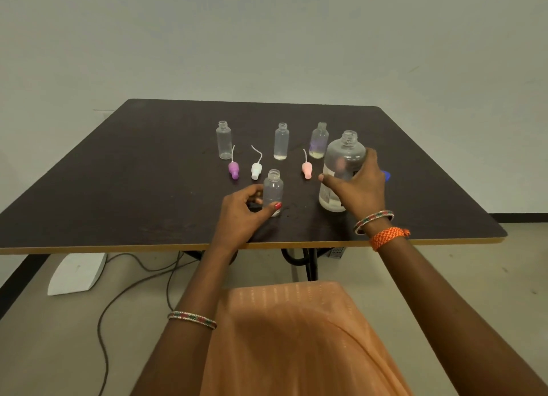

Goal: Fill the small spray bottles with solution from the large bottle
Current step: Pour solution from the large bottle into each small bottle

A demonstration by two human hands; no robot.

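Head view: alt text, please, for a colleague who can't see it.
At a dark table, the left hand holds an uncapped small bottle while the right hand grips the open large bottle. Three more small bottles and three spray tops sit behind.

Single view, head-worn, wide-angle. Looks forward and down from above the person's lap onto a dark table (148,188), both forearms reaching away from the lens. Left hand (241,213) and right hand (357,188) sit mid-frame, fairly near; the table's front edge runs just behind the wrists. Beyond the hands the tabletop recedes to a plain wall (267,40). Floor shows below both forearms. Frame edges bow with lens distortion.
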